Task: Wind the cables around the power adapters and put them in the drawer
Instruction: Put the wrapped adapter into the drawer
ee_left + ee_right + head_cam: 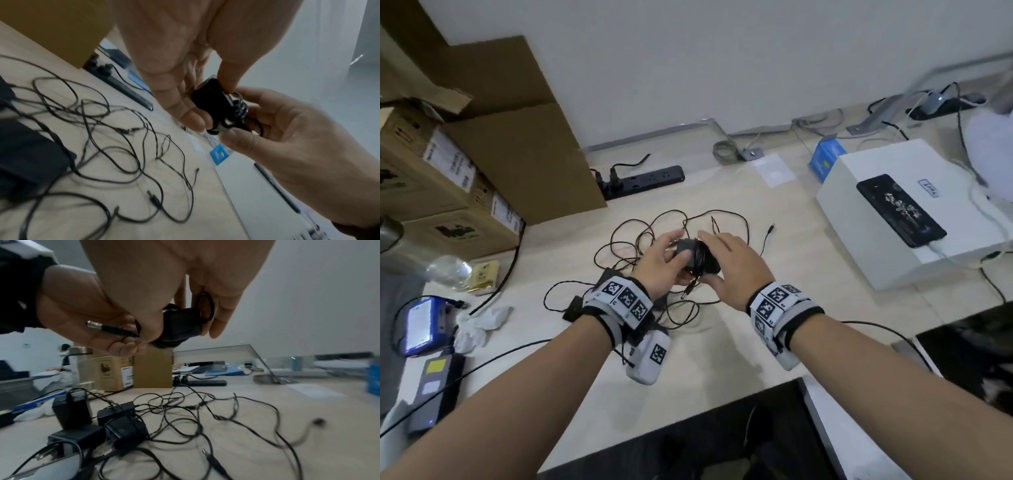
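Observation:
Both hands hold one black power adapter point(693, 257) a little above the table, with its thin black cable wound round it. My left hand point(666, 257) grips its left end between thumb and fingers point(193, 120). The thumb and curled fingers of my right hand point(726, 260) pinch the wound side point(238, 107). The cable's barrel plug point(107, 327) sticks out loose under the hands. Several more black adapters point(123, 430) lie under my left wrist, and their tangled cables point(654, 233) spread over the table. No drawer shows in any view.
Cardboard boxes point(448, 164) stand at the left, and a black power strip point(643, 180) lies behind the cables. At the right, a white box point(887, 250) carries a black phone point(900, 212). A blue device point(422, 325) and crumpled tissue point(479, 323) lie near the left edge.

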